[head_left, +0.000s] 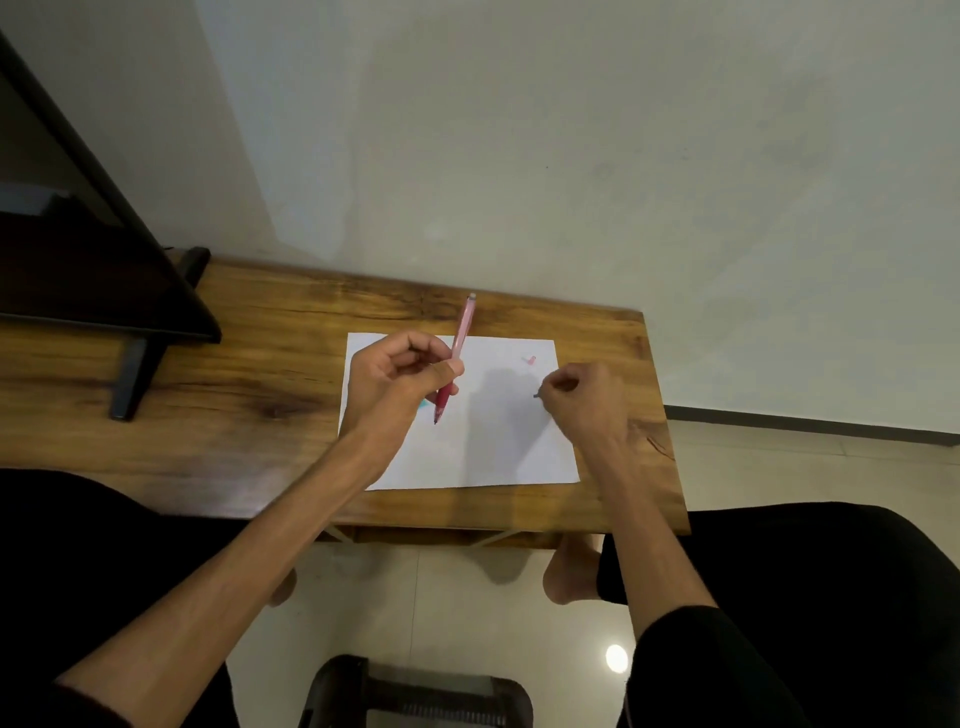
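A white sheet of paper (498, 447) lies on the wooden table (249, 384). My left hand (397, 382) grips a pink mechanical pencil (462, 332) above the sheet, tip down near the paper. A small turquoise patch (425, 404) shows beside that hand. My right hand (584, 397) is curled over the sheet's right edge and pinches a tiny dark piece (536, 395). A small pink cap (530, 359) lies on the paper near its far right corner.
A dark monitor on a black stand (130, 332) takes up the table's left side. The wall runs right behind the table. The table's right edge is beside my right hand. My feet and a dark stool (415, 696) are on the tiled floor below.
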